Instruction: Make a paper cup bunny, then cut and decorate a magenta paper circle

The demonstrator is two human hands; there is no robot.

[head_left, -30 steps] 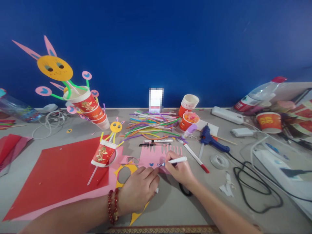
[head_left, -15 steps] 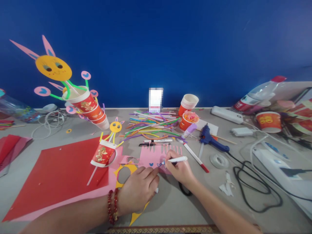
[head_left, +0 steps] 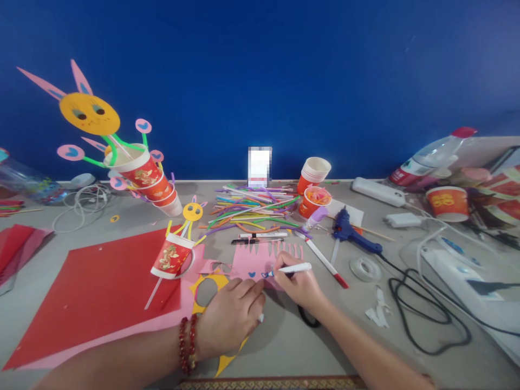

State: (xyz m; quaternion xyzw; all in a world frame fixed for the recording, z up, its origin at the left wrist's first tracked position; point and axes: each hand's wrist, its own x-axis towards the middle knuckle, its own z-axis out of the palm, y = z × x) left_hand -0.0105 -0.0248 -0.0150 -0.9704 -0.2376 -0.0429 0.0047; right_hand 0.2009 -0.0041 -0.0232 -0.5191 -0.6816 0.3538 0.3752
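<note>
My right hand (head_left: pixel 298 281) is closed around a white marker (head_left: pixel 296 267), its tip on the pink paper (head_left: pixel 244 260). The sheet has a fringed upper edge and bears a filled blue heart (head_left: pixel 252 274) and a second heart (head_left: pixel 265 274) at the marker's tip. My left hand (head_left: pixel 233 309) rests on the paper's lower left edge with fingers curled together. A small white bit shows by its thumb; its kind is unclear. Yellow paper (head_left: pixel 223 280) with a round cut-out lies partly under that hand. A black loop (head_left: pixel 307 317) is partly hidden below the right wrist.
Coloured craft stems (head_left: pixel 252 206) lie behind the paper. A blue glue gun (head_left: pixel 353 233), clear tape roll (head_left: pixel 365 268) and black cable (head_left: pixel 422 325) are to the right. Red paper (head_left: pixel 109 276), a small cup figure (head_left: pixel 173 254) and a large cup figure (head_left: pixel 142 173) are left.
My right hand and the marker have shifted very slightly, the tip now showing by the second heart. My left hand has stayed in place.
</note>
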